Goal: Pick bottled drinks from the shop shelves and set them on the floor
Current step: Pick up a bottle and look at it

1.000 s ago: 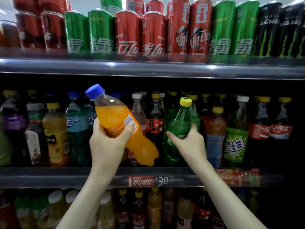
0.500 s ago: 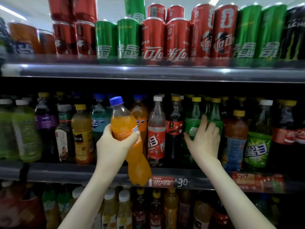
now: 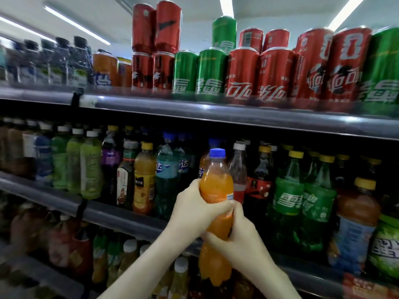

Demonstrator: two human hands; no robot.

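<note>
An orange soda bottle [image 3: 216, 186] with a blue cap stands upright in front of the middle shelf, held by both hands. My left hand [image 3: 192, 212] grips its waist from the left. My right hand [image 3: 235, 236] wraps around it from the right, just below the left hand. Green soda bottles [image 3: 288, 197] with yellow caps stand on the middle shelf to the right, untouched. The floor is out of view.
The middle shelf [image 3: 121, 216] holds many bottled drinks in rows. The top shelf [image 3: 216, 111] carries red and green cans. A lower shelf below holds more bottles. The view is blurred by head motion.
My right hand left the green bottle on the shelf and came over to grip the orange bottle. The orange bottle turned upright. The view swung to the left.
</note>
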